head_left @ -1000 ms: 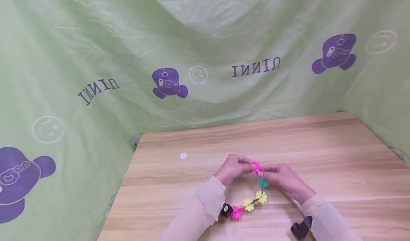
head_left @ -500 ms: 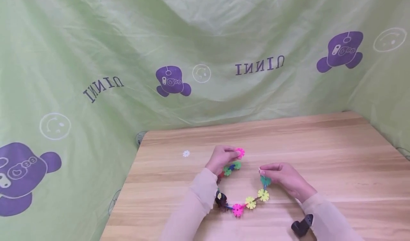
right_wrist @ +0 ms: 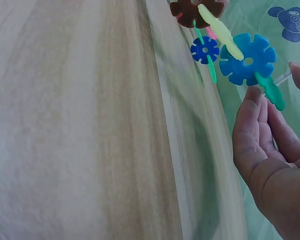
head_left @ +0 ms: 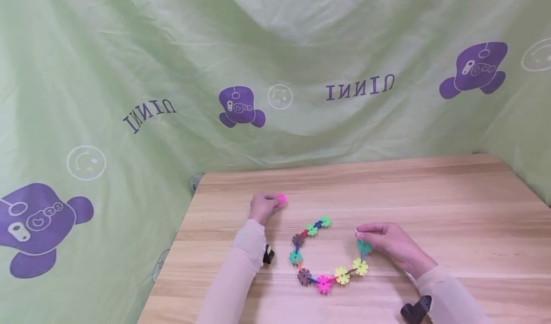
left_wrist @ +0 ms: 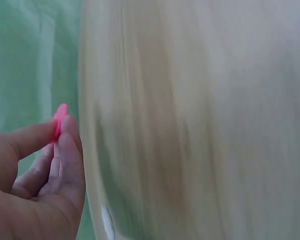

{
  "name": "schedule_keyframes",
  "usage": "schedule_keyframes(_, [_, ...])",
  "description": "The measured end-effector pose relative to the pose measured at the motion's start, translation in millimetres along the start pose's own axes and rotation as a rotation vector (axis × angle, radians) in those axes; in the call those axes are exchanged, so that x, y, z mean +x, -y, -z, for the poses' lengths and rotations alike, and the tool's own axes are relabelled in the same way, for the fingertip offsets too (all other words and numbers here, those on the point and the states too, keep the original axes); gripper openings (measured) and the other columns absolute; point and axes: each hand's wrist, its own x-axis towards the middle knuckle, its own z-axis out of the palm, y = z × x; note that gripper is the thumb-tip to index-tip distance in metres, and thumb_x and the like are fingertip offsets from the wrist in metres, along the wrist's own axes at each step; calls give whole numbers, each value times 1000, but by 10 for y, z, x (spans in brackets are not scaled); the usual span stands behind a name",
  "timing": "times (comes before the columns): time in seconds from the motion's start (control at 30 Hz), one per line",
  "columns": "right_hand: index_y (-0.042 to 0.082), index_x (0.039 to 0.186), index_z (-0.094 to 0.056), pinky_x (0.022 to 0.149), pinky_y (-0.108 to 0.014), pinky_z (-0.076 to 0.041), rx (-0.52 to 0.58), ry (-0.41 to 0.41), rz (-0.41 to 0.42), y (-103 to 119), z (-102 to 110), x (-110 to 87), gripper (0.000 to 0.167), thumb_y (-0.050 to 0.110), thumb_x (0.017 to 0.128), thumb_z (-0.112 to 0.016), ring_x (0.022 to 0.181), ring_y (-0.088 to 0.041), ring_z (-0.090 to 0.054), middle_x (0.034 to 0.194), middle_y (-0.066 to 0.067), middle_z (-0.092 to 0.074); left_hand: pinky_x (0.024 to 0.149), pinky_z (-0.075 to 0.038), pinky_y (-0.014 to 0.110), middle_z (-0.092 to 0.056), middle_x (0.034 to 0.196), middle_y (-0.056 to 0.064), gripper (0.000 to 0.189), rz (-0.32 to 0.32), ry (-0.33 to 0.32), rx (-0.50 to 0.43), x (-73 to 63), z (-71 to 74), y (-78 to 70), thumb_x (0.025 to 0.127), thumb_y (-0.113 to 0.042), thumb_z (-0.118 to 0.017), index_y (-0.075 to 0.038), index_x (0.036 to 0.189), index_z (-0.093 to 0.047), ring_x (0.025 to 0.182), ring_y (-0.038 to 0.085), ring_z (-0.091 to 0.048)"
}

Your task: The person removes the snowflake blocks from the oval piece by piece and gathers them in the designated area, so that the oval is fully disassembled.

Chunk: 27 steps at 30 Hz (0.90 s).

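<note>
My left hand [head_left: 261,207] pinches a loose pink snowflake disc [head_left: 281,199] between thumb and fingers, over the left part of the table. The left wrist view shows that pink disc [left_wrist: 61,117] edge-on. A chain of slotted snowflake discs [head_left: 324,284] curves in an open C on the table, in brown, teal, pink, yellow, green and other colours. At its right end my right hand [head_left: 393,242] pinches a white disc [head_left: 358,234], mostly hidden by the fingers. In the right wrist view, a green disc and a blue disc [right_wrist: 262,47] follow this white disc [right_wrist: 283,77].
A white disc [left_wrist: 108,222] lies below the left hand in the left wrist view; in the head view the hand mostly hides it. Black wrist cameras [head_left: 268,254] sit at both sleeves. A green printed curtain [head_left: 297,132] hangs behind the wooden table [head_left: 430,195].
My left hand has carried the pink disc away from the right hand, leftward to where the loose white disc lay. My right hand still holds the chain's end, and the chain's left side shows.
</note>
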Motion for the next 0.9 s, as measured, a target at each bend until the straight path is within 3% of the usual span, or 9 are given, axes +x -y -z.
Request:
schedule_keyframes(0.2, [-10, 125, -58, 86, -21, -54, 30, 18, -1, 19, 28, -22, 49, 22, 91, -71, 96, -8, -66, 114, -8, -72, 74, -58, 28, -77, 87, 12, 12, -67, -111, 307, 98, 150, 81, 83, -13, -77, -3, 89, -77, 72, 15, -70])
schedule_keyframes(0.3, [-11, 125, -57, 87, -21, -53, 38, 33, 0, 17, 41, -26, 49, 22, 91, -70, 96, -8, -66, 115, -9, -72, 80, -58, 34, -77, 87, 9, 11, -62, -121, 353, 129, 168, 110, 84, -16, -78, -5, 87, -78, 78, 18, -70])
schedule_keyframes(0.47, [-11, 125, -57, 86, -22, -53, 42, 45, 3, -3, 41, -28, 49, 22, 92, -69, 95, -8, -66, 113, -7, -72, 93, -52, 44, -77, 91, 8, 11, -111, -162, 456, 138, 160, 126, 82, -18, -78, -8, 85, -79, 98, 31, -68])
schedule_keyframes(0.7, [-10, 126, -57, 87, -22, -53, 40, 12, -16, -4, 38, -41, 50, 23, 91, -70, 97, -8, -66, 117, -10, -71, 94, -51, 44, -76, 94, 11, 20, -166, -213, 494, 112, 138, 116, 80, -18, -80, -4, 95, -78, 99, 32, -67])
schedule_keyframes(0.8, [-9, 127, -57, 88, -20, -53, 34, -2, -17, 4, 51, -39, 50, 23, 91, -70, 98, -8, -66, 120, -13, -70, 89, -55, 40, -76, 93, 12, 24, -204, -157, 447, 60, 83, 51, 84, -15, -77, -3, 104, -76, 92, 28, -71])
schedule_keyframes(0.9, [-8, 126, -58, 88, -20, -53, 35, -7, -15, 11, 61, -37, 49, 24, 91, -70, 99, -8, -66, 122, -14, -69, 87, -58, 37, -76, 100, 12, 28, -208, -24, 370, -62, -20, -96, 87, -16, -74, -3, 112, -73, 93, 26, -72])
